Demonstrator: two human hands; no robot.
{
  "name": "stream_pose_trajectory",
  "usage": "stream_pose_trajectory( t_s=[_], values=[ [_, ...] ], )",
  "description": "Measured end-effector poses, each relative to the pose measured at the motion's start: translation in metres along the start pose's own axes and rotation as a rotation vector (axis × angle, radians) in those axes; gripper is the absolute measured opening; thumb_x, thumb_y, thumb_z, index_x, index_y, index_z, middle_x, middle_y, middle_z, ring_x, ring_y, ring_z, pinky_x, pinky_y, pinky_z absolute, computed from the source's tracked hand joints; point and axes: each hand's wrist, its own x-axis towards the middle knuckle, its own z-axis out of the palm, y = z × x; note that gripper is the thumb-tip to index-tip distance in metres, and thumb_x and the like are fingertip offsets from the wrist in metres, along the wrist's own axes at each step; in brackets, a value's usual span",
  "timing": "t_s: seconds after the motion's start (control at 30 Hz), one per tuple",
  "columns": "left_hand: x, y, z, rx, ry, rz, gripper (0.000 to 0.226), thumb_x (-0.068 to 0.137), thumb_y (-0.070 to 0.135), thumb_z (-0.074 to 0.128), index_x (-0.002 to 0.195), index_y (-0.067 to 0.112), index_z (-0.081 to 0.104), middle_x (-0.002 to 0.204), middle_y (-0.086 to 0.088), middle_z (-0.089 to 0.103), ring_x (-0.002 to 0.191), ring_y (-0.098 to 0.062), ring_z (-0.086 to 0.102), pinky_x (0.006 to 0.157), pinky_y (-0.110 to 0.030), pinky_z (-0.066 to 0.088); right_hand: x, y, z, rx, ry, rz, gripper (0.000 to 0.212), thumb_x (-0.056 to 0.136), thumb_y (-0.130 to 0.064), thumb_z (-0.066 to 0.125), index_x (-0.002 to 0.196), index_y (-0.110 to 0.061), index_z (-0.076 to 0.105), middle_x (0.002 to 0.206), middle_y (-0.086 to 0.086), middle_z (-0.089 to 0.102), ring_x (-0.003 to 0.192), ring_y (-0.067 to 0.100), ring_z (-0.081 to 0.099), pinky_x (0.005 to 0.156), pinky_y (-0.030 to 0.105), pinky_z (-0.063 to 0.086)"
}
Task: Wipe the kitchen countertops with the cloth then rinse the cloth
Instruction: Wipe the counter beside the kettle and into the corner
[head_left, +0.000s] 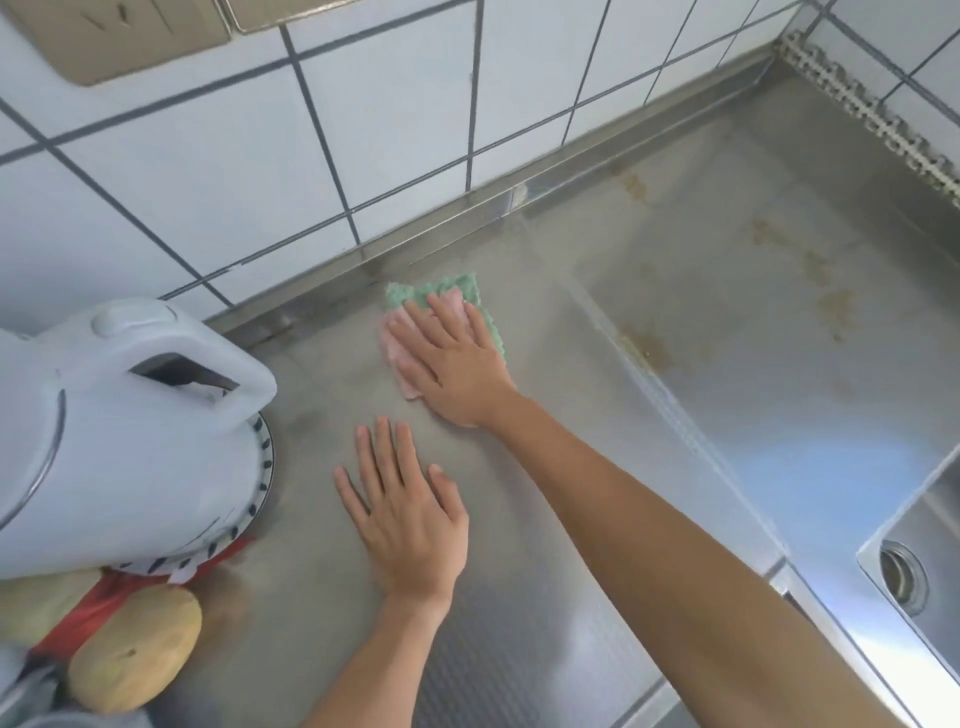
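while the right hand (451, 358) presses flat on the cloth (445, 312), fingers spread wide and nothing pinched, the cloth lies on the steel counter (519, 519) just short of the tiled wall (260, 182). it is pink and green, mostly under the palm, with a green edge showing on the wall side. the left hand (405, 509) rests open and empty on the counter, nearer the viewer than the cloth, palm down as if bracing.

to the left of the cloth stands a white jug (114, 431) on a patterned plate (262, 467), with potatoes (135, 649) and something red beyond it. to the right of the cloth the counter steps down into a drainer (779, 312) marked with brown stains (836, 306), and past that the sink (914, 571) corner with its drain.

likely risks: a wide sweep left could knock the jug, since it sits close. a flat palm with no real grip may let the cloth bunch or slip, leaving the stains only smeared.
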Motion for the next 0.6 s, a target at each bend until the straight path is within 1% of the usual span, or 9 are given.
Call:
stream_pose_trajectory(
  t_s=[0.07, 0.13, 0.17, 0.27, 0.33, 0.4, 0.47, 0.53, 0.6],
  values=[
    [0.000, -0.001, 0.000, 0.001, -0.005, 0.008, 0.060, 0.098, 0.029, 0.042, 0.155, 0.011, 0.042, 0.168, -0.008, 0.035, 0.161, -0.025, 0.021, 0.129, -0.057, 0.013, -0.046, 0.002, 0.010, -0.012, 0.011, -0.088, 0.055, 0.113, -0.043, 0.027, 0.166, -0.032, 0.020, 0.175, -0.008, 0.015, 0.163, 0.020, 0.002, 0.130, 0.049, -0.002],
    [0.001, -0.002, 0.001, -0.001, -0.013, 0.009, 0.061, 0.097, 0.030, 0.043, 0.155, 0.012, 0.042, 0.168, -0.008, 0.034, 0.161, -0.025, 0.021, 0.128, -0.058, 0.014, -0.105, 0.011, 0.020, -0.006, 0.046, -0.068, 0.054, 0.113, -0.041, 0.027, 0.165, -0.027, 0.025, 0.173, -0.003, 0.022, 0.162, 0.023, 0.010, 0.130, 0.051, 0.007],
    [0.001, -0.002, 0.000, -0.005, -0.018, 0.006, 0.061, 0.097, 0.031, 0.042, 0.155, 0.012, 0.041, 0.168, -0.008, 0.034, 0.161, -0.025, 0.020, 0.128, -0.058, 0.014, -0.138, 0.020, 0.024, -0.020, 0.049, -0.046, 0.055, 0.113, -0.041, 0.026, 0.165, -0.027, 0.025, 0.173, -0.003, 0.022, 0.162, 0.023, 0.010, 0.130, 0.052, 0.009],
    [0.001, -0.001, 0.000, 0.000, -0.024, 0.001, 0.060, 0.099, 0.032, 0.041, 0.155, 0.013, 0.040, 0.168, -0.008, 0.035, 0.161, -0.025, 0.020, 0.128, -0.058, 0.014, -0.233, 0.064, 0.032, -0.054, 0.020, 0.058, 0.056, 0.113, -0.045, 0.020, 0.167, -0.032, 0.013, 0.175, -0.007, 0.013, 0.163, 0.018, 0.001, 0.131, 0.050, 0.006],
    [0.001, -0.002, -0.001, 0.005, -0.028, 0.009, 0.059, 0.099, 0.031, 0.041, 0.155, 0.012, 0.040, 0.168, -0.008, 0.036, 0.160, -0.025, 0.022, 0.128, -0.058, 0.014, -0.266, 0.095, 0.026, -0.041, 0.009, 0.187, 0.057, 0.112, -0.048, 0.015, 0.167, -0.034, 0.008, 0.175, -0.007, 0.012, 0.163, 0.017, -0.004, 0.131, 0.049, 0.002],
    [0.000, -0.001, -0.002, 0.013, -0.039, 0.009, 0.058, 0.100, 0.030, 0.039, 0.155, 0.011, 0.041, 0.167, -0.009, 0.036, 0.160, -0.027, 0.023, 0.127, -0.060, 0.016, -0.263, 0.107, 0.019, 0.016, 0.045, 0.360, 0.060, 0.109, -0.051, 0.011, 0.167, -0.034, 0.013, 0.175, -0.007, 0.013, 0.163, 0.019, -0.002, 0.131, 0.049, -0.001],
    [0.001, 0.002, -0.006, 0.007, -0.076, 0.004, 0.058, 0.100, 0.028, 0.036, 0.154, 0.008, 0.041, 0.167, -0.012, 0.036, 0.159, -0.031, 0.024, 0.125, -0.064, 0.017, -0.235, 0.097, 0.015, 0.067, 0.117, 0.481, 0.061, 0.109, -0.051, 0.014, 0.166, -0.031, 0.020, 0.175, -0.006, 0.015, 0.163, 0.023, 0.001, 0.130, 0.051, -0.002],
    [0.004, 0.011, -0.013, -0.024, -0.106, 0.001, 0.055, 0.100, 0.024, 0.039, 0.152, 0.007, 0.043, 0.166, -0.012, 0.037, 0.158, -0.034, 0.025, 0.122, -0.068, 0.017, -0.204, 0.078, 0.016, 0.090, 0.135, 0.476, 0.059, 0.110, -0.049, 0.023, 0.166, -0.030, 0.021, 0.175, -0.003, 0.014, 0.163, 0.025, 0.000, 0.129, 0.053, -0.006],
    [0.007, 0.026, -0.019, -0.049, -0.105, 0.005, 0.052, 0.100, 0.020, 0.049, 0.150, 0.007, 0.045, 0.164, -0.012, 0.040, 0.156, -0.033, 0.030, 0.121, -0.068, 0.021, -0.190, 0.062, 0.020, 0.079, 0.110, 0.378, 0.060, 0.110, -0.050, 0.027, 0.166, -0.030, 0.020, 0.175, -0.002, 0.014, 0.163, 0.026, -0.001, 0.129, 0.054, -0.007]
  ],
)
